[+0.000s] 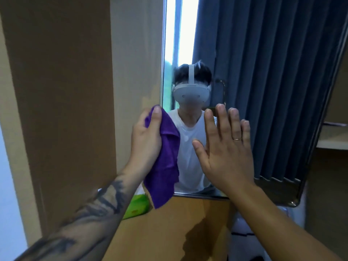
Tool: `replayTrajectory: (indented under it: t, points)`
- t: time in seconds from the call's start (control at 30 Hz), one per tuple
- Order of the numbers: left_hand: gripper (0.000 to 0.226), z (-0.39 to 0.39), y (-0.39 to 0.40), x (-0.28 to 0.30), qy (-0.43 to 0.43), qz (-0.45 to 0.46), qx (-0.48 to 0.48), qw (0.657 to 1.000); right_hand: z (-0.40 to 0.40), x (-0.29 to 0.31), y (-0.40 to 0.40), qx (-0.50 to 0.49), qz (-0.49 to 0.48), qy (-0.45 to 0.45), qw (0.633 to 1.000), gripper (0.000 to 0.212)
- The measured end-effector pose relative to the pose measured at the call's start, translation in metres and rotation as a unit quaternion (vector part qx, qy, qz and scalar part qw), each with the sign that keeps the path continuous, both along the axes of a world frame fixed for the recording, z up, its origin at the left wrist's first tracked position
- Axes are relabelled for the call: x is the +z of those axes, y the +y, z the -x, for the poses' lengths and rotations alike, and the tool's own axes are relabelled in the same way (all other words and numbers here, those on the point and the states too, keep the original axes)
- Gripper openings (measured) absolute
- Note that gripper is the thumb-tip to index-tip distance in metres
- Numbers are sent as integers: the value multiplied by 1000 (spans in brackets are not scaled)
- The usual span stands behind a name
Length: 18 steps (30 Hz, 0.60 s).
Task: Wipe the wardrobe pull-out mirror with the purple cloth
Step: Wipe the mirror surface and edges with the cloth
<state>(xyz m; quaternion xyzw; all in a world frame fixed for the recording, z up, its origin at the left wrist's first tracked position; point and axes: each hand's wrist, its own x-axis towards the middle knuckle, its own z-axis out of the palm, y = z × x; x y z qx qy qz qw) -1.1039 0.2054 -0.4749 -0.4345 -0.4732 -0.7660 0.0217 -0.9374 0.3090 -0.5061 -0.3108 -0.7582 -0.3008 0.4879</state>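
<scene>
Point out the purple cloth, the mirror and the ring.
purple cloth (pixel 166 166): head view, middle of the hanging fold.
mirror (pixel 273 91): head view, glass showing the reflected curtain.
ring (pixel 236 138): head view, band on a right-hand finger.

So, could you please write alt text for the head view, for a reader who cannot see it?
The left hand holds a purple cloth at the left edge of a mirror, while the right hand is raised open before the glass. The mirror reflects a person in a headset and a blue curtain.

Most of the mirror (pixel 273 91) glass is open to reach, but the wardrobe panel (pixel 62 110) hems in its left edge and shelves (pixel 333 140) crowd the right side.
</scene>
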Motion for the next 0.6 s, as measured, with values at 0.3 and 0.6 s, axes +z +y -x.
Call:
replayTrajectory:
  t: [0.3, 0.6]
  points:
    - [27, -12, -7, -59, -8, 30, -27, 999, 1, -1, 0, -8, 4, 3, 1000, 77]
    - [23, -6, -1, -26, -6, 5, -7, 1000, 3, -1, -3, -5, 6, 11, 1000, 77]
